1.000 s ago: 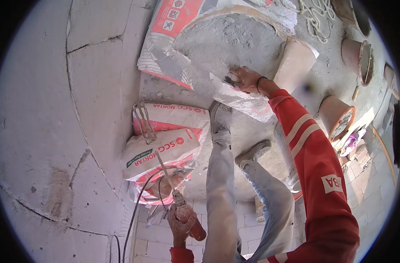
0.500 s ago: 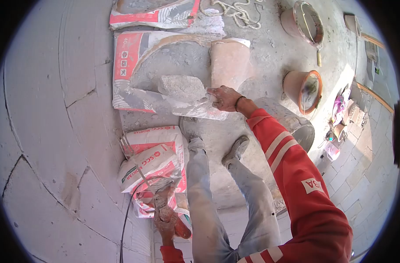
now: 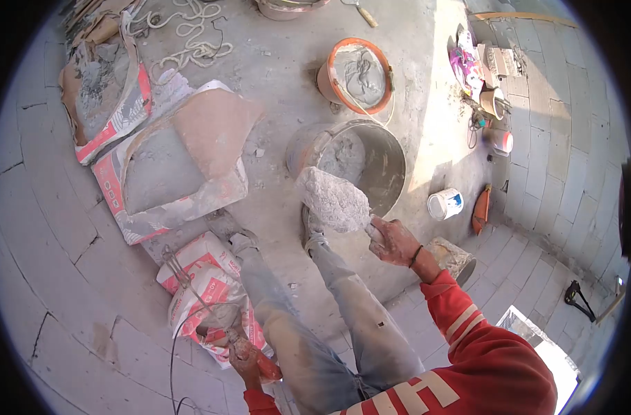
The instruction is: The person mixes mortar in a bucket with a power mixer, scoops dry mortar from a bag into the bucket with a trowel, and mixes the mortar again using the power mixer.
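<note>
My right hand [image 3: 396, 243] is closed round the short handle of a trowel, whose blade is hidden under a heap of pale grey mortar powder [image 3: 335, 200]. The heap hangs over the near rim of a large round tub [image 3: 393, 155] with grey material inside. At lower left my left hand [image 3: 245, 358] grips a dusty drill [image 3: 222, 315] with a wire mixing paddle [image 3: 175, 268] and a black cable. The paddle lies over pink-and-white mortar bags [image 3: 211, 287]. Left of the tub lies a cut-open mortar bag [image 3: 164, 169] holding grey powder.
An orange-rimmed bucket [image 3: 335, 83] with wet grey mix stands beyond the tub. Another opened bag [image 3: 108, 104] and a coiled rope [image 3: 191, 45] lie at upper left. A white pail [image 3: 444, 205] and a dusty container [image 3: 460, 261] are at right. Block walls [image 3: 45, 242] flank the floor.
My right hand has lifted the trowel of powder out of the opened bag and carried it right to the tub. The view has turned right. My left hand still grips the drill.
</note>
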Motion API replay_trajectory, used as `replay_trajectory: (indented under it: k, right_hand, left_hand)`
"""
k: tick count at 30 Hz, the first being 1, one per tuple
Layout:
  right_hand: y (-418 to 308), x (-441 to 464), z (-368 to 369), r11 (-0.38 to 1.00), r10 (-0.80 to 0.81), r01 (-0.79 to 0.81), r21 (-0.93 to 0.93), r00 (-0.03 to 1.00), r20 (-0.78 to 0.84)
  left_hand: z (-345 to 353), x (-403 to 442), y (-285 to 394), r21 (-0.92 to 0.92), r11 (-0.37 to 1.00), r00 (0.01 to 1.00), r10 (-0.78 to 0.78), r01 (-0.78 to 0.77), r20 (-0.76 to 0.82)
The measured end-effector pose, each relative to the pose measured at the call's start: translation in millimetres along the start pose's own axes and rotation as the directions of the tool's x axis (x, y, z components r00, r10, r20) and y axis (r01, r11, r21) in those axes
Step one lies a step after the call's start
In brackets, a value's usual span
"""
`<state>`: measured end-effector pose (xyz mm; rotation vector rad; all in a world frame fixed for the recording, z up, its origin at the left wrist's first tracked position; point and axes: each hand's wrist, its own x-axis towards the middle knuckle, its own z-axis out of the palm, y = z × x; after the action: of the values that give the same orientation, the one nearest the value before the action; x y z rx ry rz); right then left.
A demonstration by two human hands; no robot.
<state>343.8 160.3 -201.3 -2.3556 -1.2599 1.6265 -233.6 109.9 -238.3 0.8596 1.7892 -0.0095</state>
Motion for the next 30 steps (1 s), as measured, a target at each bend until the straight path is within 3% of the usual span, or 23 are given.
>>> replay_trajectory:
  k: [3, 6, 8, 10, 12, 14, 17, 18, 20, 22, 24, 25, 27, 30]
  right_hand:
    - [46.6, -26.4, 6.6, 0.984, 0.162, -0.155, 0.086, 0.984, -0.080]
    - [91.0, 13.1, 39.6, 0.970, 0.223, -0.188, 0.154, 0.941, -0.254]
    - [88.1, 66.4, 53.6, 0.861, 0.393, -0.293, 0.416, 0.902, -0.179]
    - [92.4, 133.8, 83.2, 0.891, 0.450, -0.408, 0.200, 0.854, -0.262]
    - [75.4, 160.4, 89.3, 0.859, 0.512, -0.494, 0.136, 0.818, -0.262]
    - [62.6, 159.6, 91.4, 0.833, 0.549, -0.542, 0.108, 0.787, -0.283]
    - [56.4, 118.4, 75.7, 0.825, 0.552, -0.560, 0.073, 0.770, -0.320]
    - [53.3, 96.3, 67.5, 0.827, 0.545, -0.561, 0.042, 0.781, -0.305]
    - [42.7, 46.0, 62.4, 0.869, 0.471, -0.489, 0.072, 0.774, -0.422]
    - [32.6, -1.2, 61.3, 0.951, 0.302, -0.291, 0.107, 0.789, -0.536]
    - [-15.4, -28.1, 51.9, 0.947, 0.318, -0.253, 0.196, 0.815, -0.484]
    - [-40.5, -27.9, 49.9, 0.966, 0.255, -0.195, 0.172, 0.840, -0.479]
    - [-90.2, -12.6, 60.6, 0.988, 0.125, -0.069, 0.139, 0.885, -0.448]
    - [-160.0, 79.2, 88.6, 0.980, -0.145, 0.082, -0.184, 0.922, -0.359]
  left_hand:
    - [11.1, 4.1, -42.6, 0.116, 0.992, 0.997, 0.062, -0.056, -0.045]
    - [20.9, 9.1, -57.0, 0.054, 0.991, 0.992, 0.119, -0.122, 0.047]
    - [28.7, 9.8, -51.2, 0.037, 0.992, 0.991, 0.122, -0.124, 0.054]
    - [33.5, 8.3, -44.4, 0.000, 0.992, 0.989, 0.124, -0.124, 0.077]
    - [36.1, 5.3, -33.7, -0.015, 0.995, 0.993, 0.099, -0.099, 0.069]
    - [36.2, -7.8, -21.6, 0.001, 0.999, 0.999, 0.039, -0.039, 0.023]
    - [34.1, -0.8, -31.1, -0.021, 0.996, 0.996, 0.085, -0.084, 0.036]
    - [36.7, 0.5, -32.0, -0.086, 0.993, 0.996, 0.088, -0.086, 0.014]
    - [39.7, 0.9, -33.7, -0.214, 0.973, 0.996, 0.084, -0.090, -0.036]
    - [41.3, -7.6, -4.9, -0.183, 0.978, 0.995, 0.097, -0.102, -0.031]
    - [34.7, -3.9, -10.5, -0.142, 0.987, 0.997, 0.066, -0.070, -0.032]
    - [30.9, 3.8, -42.4, -0.116, 0.993, 0.999, 0.024, -0.028, -0.037]
    - [16.8, -1.7, -14.0, -0.102, 0.994, 1.000, -0.025, 0.026, 0.017]
    - [9.8, 10.2, -38.5, 0.019, 0.999, 0.992, 0.051, -0.049, -0.114]
